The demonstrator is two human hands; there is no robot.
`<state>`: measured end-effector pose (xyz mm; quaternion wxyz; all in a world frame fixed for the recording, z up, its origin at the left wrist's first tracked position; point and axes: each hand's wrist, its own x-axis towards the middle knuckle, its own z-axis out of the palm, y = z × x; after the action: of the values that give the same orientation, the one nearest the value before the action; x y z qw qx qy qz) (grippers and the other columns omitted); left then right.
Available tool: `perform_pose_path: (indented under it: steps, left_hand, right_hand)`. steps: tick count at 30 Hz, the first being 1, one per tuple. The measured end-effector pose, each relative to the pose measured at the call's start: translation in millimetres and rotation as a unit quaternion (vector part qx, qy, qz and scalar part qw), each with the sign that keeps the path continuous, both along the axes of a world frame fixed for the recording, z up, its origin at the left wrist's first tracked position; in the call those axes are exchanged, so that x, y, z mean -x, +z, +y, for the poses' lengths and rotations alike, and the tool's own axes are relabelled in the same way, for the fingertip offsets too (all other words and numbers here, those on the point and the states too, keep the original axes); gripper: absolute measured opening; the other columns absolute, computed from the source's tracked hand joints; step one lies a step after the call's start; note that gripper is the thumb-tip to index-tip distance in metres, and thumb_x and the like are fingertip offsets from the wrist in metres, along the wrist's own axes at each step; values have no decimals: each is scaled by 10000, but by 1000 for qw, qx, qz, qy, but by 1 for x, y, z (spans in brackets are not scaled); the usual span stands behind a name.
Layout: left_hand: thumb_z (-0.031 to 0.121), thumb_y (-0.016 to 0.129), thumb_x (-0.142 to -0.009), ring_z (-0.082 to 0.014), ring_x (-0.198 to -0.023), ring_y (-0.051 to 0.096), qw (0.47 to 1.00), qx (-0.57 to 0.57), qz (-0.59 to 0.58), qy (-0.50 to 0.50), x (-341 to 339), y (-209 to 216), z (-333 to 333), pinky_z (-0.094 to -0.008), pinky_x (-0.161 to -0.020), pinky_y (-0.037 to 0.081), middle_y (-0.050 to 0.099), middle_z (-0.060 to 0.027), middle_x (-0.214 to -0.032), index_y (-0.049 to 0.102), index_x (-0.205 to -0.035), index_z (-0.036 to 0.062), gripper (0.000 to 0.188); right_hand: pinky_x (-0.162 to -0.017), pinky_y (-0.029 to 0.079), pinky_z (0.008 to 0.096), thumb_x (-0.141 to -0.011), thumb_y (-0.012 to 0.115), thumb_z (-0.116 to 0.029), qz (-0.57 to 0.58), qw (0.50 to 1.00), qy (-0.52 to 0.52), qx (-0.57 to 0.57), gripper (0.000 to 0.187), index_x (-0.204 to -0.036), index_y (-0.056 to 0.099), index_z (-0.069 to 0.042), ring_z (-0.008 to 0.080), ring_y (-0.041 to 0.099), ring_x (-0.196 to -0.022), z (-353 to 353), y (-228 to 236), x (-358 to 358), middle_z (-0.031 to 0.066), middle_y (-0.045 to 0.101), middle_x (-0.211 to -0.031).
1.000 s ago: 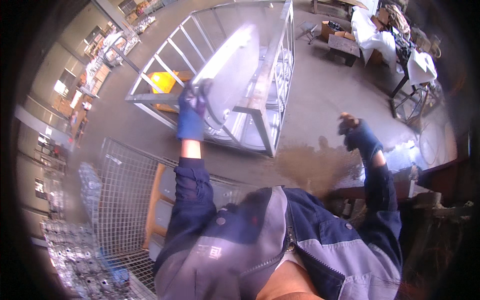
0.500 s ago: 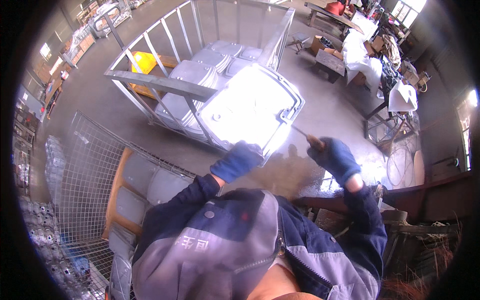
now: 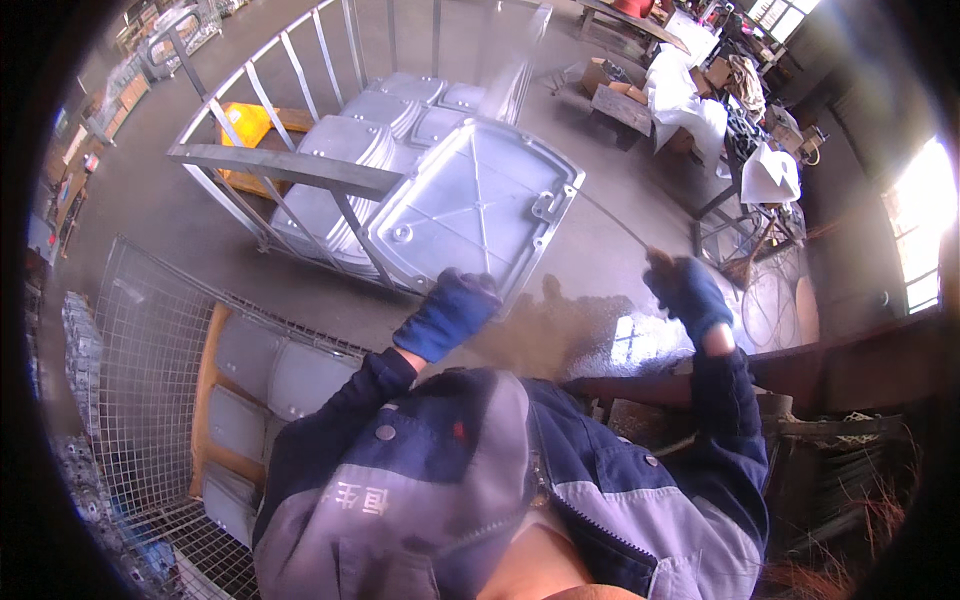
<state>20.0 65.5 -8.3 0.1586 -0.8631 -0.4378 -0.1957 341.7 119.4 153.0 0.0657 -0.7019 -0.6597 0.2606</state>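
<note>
My left hand [image 3: 449,314], in a blue glove, grips the near edge of a grey cast metal cover [image 3: 470,200]. The cover is tilted, its ribbed inner face toward me, with a raised rim, a round boss and a notched corner fitting at the right. In my right hand [image 3: 690,298], also gloved, is the brown handle of a long thin file [image 3: 617,220]. Its far end reaches the cover's right edge by the notched fitting; whether it touches cannot be made out. Behind the cover, stacks of similar covers [image 3: 345,150] stand inside a metal-railed cart [image 3: 285,168].
At my lower left is a wire mesh cage [image 3: 150,370] with more grey covers. A yellow pallet jack [image 3: 245,125] stands beyond the cart. Work tables [image 3: 740,200] with clutter line the right. A rusty beam [image 3: 850,365] runs close by my right arm.
The file has drawn back toward me, with more of its length now clear of the cover. The cover's bright glare has faded, showing its ribs. The whole view has shifted slightly.
</note>
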Motion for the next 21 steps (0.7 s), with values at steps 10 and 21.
perform_pose_path:
  steps: [10, 21]
  left_hand:
    - [302, 685, -742, -286, -690, 551, 983, -1, -152, 102, 15, 86, -8, -434, -628, 393, 559, -91, -754, 607, -934, 107, 284]
    - [417, 557, -927, -248, -1179, 558, 852, -97, -393, 333, 151, 213, -221, -393, -981, 486, 565, -131, -1291, 466, -1355, 68, 559]
  right_hand:
    - [-716, 529, 355, -898, 598, -230, 309, 930, 198, 11, 304, -1074, 604, 18, 224, 642, -792, -76, 25, -73, 121, 647, -953]
    - [-627, 469, 245, -896, 609, -424, 377, 903, 201, 48, 505, -1156, 569, 7, 140, 609, -726, -16, -43, 32, 86, 667, -868]
